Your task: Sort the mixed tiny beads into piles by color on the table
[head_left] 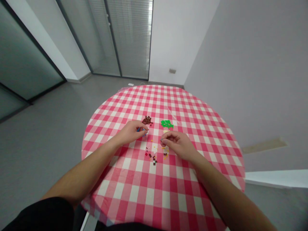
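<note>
My left hand rests over the checked tablecloth, its fingertips pinched together beside a few blue pieces and just below a heap of dark brown small bricks. My right hand is pinched too, close to a bright green heap of small bricks and a pale yellow piece. Whatever the fingertips of either hand may hold is too small to tell. Mixed dark, red, yellow and white pieces lie scattered below and between my hands.
The round table stands on a grey floor, with a white wall to the right and glass partitions with blinds behind. A small white object lies beyond the far table edge. My dark clothing shows at the bottom.
</note>
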A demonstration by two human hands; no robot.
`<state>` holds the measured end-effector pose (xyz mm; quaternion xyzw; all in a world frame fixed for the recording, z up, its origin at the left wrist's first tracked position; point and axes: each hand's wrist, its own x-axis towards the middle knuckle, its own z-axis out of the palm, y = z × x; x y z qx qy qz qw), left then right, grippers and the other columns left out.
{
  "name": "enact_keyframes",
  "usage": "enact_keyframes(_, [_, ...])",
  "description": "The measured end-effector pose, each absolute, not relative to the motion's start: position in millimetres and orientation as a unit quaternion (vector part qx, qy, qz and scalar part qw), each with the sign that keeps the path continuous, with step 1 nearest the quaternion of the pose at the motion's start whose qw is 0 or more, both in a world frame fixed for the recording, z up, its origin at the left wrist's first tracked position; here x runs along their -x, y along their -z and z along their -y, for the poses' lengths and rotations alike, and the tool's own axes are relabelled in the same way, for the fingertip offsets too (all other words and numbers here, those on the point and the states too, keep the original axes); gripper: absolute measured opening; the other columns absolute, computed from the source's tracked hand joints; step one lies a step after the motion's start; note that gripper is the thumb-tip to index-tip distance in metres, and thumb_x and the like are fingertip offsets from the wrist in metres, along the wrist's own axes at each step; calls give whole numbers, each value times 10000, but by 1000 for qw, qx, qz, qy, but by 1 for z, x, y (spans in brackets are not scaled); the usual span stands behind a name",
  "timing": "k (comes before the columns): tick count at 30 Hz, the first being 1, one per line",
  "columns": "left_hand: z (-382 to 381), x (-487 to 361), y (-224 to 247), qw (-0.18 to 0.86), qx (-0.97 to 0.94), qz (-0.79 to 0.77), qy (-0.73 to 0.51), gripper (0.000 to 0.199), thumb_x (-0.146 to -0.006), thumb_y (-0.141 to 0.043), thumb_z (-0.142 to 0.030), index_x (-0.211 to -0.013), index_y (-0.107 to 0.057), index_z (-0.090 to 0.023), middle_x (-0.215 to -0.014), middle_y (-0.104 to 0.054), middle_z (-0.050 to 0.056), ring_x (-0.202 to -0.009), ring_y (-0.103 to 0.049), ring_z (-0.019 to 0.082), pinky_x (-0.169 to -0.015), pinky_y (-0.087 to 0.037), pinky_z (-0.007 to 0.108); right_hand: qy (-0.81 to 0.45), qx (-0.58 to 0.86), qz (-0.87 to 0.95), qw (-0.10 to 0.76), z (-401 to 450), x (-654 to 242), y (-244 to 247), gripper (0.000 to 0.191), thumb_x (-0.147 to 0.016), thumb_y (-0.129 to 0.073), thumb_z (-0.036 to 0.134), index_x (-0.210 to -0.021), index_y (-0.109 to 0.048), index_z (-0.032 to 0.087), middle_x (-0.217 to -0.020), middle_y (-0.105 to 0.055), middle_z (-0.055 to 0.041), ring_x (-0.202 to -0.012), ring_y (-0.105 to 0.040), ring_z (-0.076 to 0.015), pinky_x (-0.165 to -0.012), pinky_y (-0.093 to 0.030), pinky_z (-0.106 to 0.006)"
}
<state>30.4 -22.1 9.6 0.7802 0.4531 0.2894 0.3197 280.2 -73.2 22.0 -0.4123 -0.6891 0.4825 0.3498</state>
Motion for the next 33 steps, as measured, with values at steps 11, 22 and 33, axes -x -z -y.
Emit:
enact_keyframes(11, [38,-50,-10,302,-813,-336,-367,165,-879,-649,-249,-994,-751,-191,-845,-707,49,-727,-597,130,-672,-472,273,-584,405,537,453,68,-275,-6,444,-748,-811,414,-875,-428,229,-782,-678,11,-712,-704,-162,-702,-593,-351])
enact_keyframes(22, [43,-59,-9,301,-842,-297,-336,129,-886,-622,-164,-923,-740,-200,-860,-695,51,-819,-624,154,-759,-506,301,-549,412,607,399,72,-265,6,378,-849,-696,428,-877,-366,246,-696,-608,32,-656,-658,-163,-629,-535,-328])
enact_keyframes(33, [25,-39,-11,273,-854,-348,-274,138,-879,-618,-181,-843,-749,-206,-859,-699,41,-848,-630,168,-794,-485,316,-515,432,608,423,68,-269,9,324,-855,-669,419,-915,-407,238,-773,-622,9,-646,-628,-151,-621,-527,-322])
